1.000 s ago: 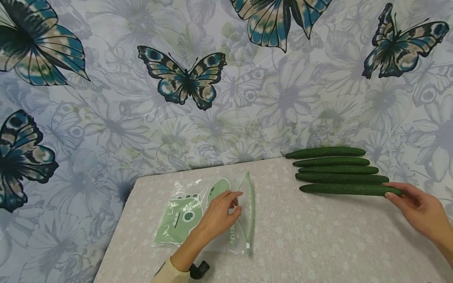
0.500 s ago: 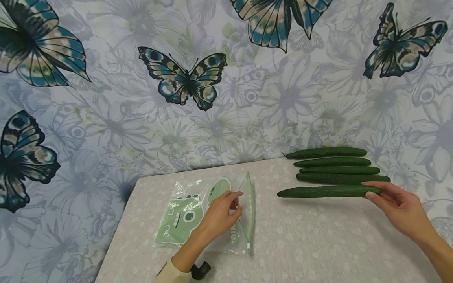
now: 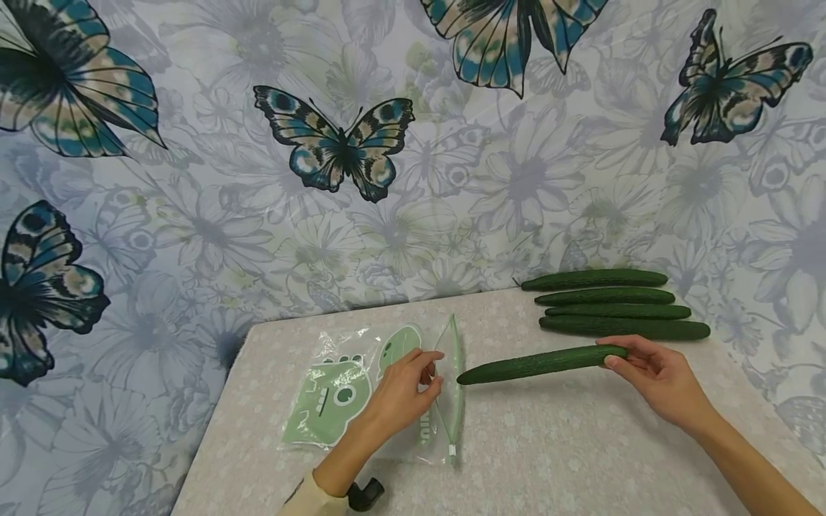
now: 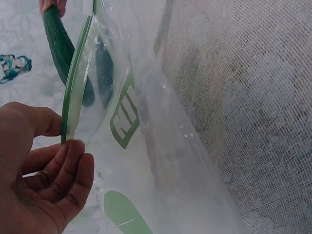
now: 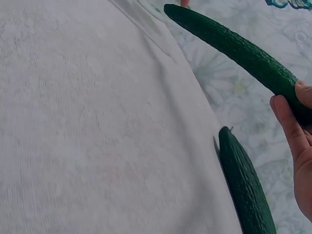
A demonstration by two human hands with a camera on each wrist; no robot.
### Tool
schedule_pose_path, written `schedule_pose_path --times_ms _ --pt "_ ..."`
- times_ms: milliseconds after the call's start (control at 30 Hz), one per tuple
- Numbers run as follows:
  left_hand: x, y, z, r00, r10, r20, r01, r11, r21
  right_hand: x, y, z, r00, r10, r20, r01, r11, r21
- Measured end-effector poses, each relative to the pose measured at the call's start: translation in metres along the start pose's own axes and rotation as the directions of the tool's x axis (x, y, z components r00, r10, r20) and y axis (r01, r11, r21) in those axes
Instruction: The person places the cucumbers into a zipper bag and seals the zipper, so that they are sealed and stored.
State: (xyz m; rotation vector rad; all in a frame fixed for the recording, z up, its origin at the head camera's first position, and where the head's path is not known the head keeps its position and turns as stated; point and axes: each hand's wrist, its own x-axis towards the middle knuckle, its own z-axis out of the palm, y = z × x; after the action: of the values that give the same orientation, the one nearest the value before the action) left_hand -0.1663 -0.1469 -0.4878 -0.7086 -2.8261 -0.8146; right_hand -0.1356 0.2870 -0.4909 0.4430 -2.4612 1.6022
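A pale grey-blue floral wall covering [image 3: 516, 193] printed with large teal, black and cream butterflies [image 3: 346, 152] rises behind a bench [image 3: 529, 466] spread with a beige patterned cloth. On it lies a clear plastic zip bag [image 3: 323, 416] with green cartoon prints and a green closure strip [image 3: 459, 401], its mouth gaping to the right. The left hand [image 3: 403, 390] reaches over the bag, its grip pinching the strip. The right hand's [image 3: 665, 380] grip holds a long dark-green cucumber [image 3: 542, 364] by one end, above the bench; the far tip is right at the bag's mouth — whether touching, I cannot tell. Four more dark-green cucumbers [image 3: 613, 311] lie side by side behind it, near the wall.
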Motion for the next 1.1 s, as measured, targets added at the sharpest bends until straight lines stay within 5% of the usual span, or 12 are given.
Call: schedule_pose_path --times_ms 333,767,1100 --pt "0.001 0.001 0.002 1.0 -0.021 0.0 0.021 0.999 -0.024 0.014 0.01 0.035 0.999 0.018 0.045 -0.021 0.997 0.069" --pt "0.006 0.004 0.005 0.999 -0.043 -0.019 0.04 0.986 -0.164 0.024 0.002 0.088 0.998 0.009 0.069 -0.024 0.973 0.229" --pt "0.006 0.004 0.001 0.994 -0.078 -0.077 0.063 0.981 -0.184 0.026 -0.002 0.102 0.999 0.005 0.047 -0.016 0.973 0.232"
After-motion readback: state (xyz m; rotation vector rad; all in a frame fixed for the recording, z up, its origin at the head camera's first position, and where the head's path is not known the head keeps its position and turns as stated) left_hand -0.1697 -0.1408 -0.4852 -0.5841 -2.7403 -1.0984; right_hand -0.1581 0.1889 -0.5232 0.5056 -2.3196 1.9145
